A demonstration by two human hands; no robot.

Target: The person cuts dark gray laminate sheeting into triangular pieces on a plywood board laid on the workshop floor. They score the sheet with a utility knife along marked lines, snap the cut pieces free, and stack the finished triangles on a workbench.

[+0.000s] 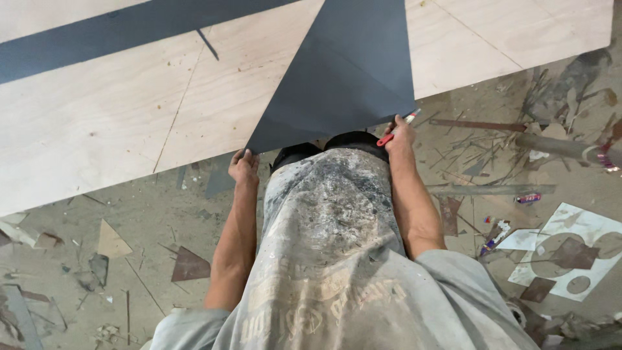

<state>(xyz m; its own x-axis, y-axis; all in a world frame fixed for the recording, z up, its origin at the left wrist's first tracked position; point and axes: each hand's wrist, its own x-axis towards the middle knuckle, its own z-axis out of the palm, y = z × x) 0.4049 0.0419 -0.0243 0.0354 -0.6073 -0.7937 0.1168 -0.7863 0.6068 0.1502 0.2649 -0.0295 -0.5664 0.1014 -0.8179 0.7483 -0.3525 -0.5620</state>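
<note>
Fingertips of our left hand are hidden under the near left corner of the dark grey sheet, so we cannot tell how far that grip closes, only that it meets the sheet's edge. Our right hand sits at the sheet's near right corner, its grip closed on a red-handled cutter; the tool's pale tip pokes out to the right, and whether the same fingers also pinch the sheet we cannot make out. The sheet lies on the plywood worktop, its near edge hanging just past the worktop's rim toward us, and its far end is cut off by the top of the view. Our stained grey shirt covers the space below the sheet's middle, hiding whatever lies there.

A dark strip runs across the far left of the worktop, cut off at the left border. Thin pencil lines cross the pale wood. The concrete floor is littered with offcuts: brown and grey triangles on the left, slivers and strips on the right, and a white sheet with round cut-outs near the right border. A pipe-like object at the far right is too blurred to identify.
</note>
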